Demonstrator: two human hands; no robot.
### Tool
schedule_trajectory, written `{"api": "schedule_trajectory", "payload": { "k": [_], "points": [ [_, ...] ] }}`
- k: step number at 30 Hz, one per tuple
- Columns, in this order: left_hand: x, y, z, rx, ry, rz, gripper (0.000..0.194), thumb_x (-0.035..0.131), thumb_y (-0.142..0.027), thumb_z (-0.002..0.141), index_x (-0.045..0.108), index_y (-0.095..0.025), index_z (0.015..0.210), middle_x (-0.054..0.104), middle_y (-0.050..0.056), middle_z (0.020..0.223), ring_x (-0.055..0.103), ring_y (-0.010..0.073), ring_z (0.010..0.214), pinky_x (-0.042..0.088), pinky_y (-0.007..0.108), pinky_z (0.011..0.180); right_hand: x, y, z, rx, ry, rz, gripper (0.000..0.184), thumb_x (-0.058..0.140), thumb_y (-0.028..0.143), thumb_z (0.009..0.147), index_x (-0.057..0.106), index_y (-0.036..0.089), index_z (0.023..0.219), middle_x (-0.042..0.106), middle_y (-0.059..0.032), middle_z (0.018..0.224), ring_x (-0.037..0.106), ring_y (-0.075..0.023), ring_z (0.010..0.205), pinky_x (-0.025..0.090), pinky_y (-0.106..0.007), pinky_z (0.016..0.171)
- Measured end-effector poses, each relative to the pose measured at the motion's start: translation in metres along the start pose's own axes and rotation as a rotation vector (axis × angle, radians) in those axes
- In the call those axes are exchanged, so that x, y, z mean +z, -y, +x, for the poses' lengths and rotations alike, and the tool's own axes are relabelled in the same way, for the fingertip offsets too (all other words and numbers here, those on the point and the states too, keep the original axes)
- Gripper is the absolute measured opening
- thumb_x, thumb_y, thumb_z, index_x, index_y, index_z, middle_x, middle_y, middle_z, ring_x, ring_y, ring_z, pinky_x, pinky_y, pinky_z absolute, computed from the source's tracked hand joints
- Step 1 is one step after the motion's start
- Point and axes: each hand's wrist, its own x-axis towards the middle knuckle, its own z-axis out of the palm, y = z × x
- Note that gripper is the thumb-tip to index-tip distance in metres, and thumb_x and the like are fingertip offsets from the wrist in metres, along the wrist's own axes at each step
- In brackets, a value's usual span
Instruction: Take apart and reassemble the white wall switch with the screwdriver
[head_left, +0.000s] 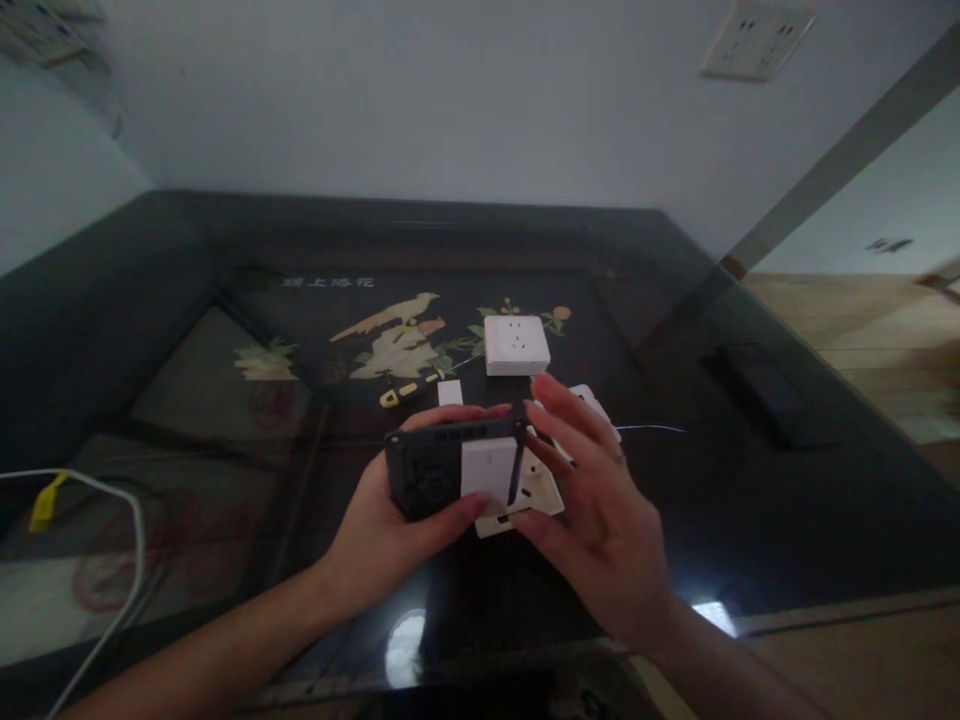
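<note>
My left hand [390,530] is closed around a black switch frame [427,470] that carries a white rocker key [489,470] on its right side; thumb below, fingers over the top edge. My right hand [592,500] hovers at the frame's right edge with its fingers spread and slightly curled, touching or almost touching the white key. Under both hands a cream-white plastic plate [529,500] lies on the dark glass table [750,500]. Another white part [592,405] shows behind my right fingers.
A white wall socket unit [516,344] lies further back on the table. A yellow-handled screwdriver [409,390] and a small white piece [450,392] lie beside it. A white cable with a yellow tie [45,500] runs at the left. A dark flat object [765,390] rests at the right.
</note>
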Motion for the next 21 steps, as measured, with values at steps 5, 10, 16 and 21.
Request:
{"api": "schedule_trajectory", "payload": {
  "k": [5, 10, 16, 21],
  "points": [
    [0.009, -0.008, 0.008, 0.358, 0.097, 0.318, 0.048, 0.073, -0.004, 0.079, 0.064, -0.035, 0.114, 0.066, 0.001, 0.125, 0.062, 0.0216, 0.119, 0.049, 0.034, 0.103, -0.005, -0.001, 0.003, 0.175, -0.064, 0.264, 0.044, 0.067, 0.026, 0.089, 0.058, 0.033, 0.132, 0.063, -0.0065, 0.136, 0.063, -0.0235, 0.122, 0.06, -0.038, 0.094],
    [0.016, -0.017, 0.025, 0.553, 0.157, 0.488, 0.05, 0.074, -0.007, 0.078, 0.067, -0.036, 0.118, 0.068, 0.002, 0.113, 0.065, 0.021, 0.109, 0.05, 0.033, 0.101, -0.016, -0.002, 0.007, 0.037, -0.186, 0.206, 0.035, 0.072, 0.017, 0.084, 0.068, 0.033, 0.116, 0.072, -0.0017, 0.119, 0.067, -0.0213, 0.113, 0.059, -0.037, 0.093],
    [0.027, -0.017, 0.034, 0.398, 0.141, 0.44, 0.047, 0.076, -0.01, 0.078, 0.066, -0.033, 0.118, 0.074, 0.0, 0.113, 0.07, 0.0221, 0.105, 0.055, 0.032, 0.094, -0.025, -0.007, -0.002, -0.065, -0.308, -0.032, 0.048, 0.071, 0.008, 0.081, 0.067, 0.036, 0.12, 0.074, 0.001, 0.114, 0.07, -0.0213, 0.102, 0.063, -0.036, 0.08],
    [0.026, -0.011, 0.034, 0.406, 0.127, 0.456, 0.044, 0.076, -0.006, 0.077, 0.067, -0.031, 0.112, 0.076, -0.001, 0.108, 0.073, 0.0206, 0.101, 0.057, 0.03, 0.09, -0.027, -0.01, -0.005, -0.108, -0.296, -0.178, 0.047, 0.071, 0.009, 0.081, 0.067, 0.035, 0.12, 0.074, 0.0015, 0.114, 0.071, -0.0206, 0.097, 0.063, -0.037, 0.08]
  ]
}}
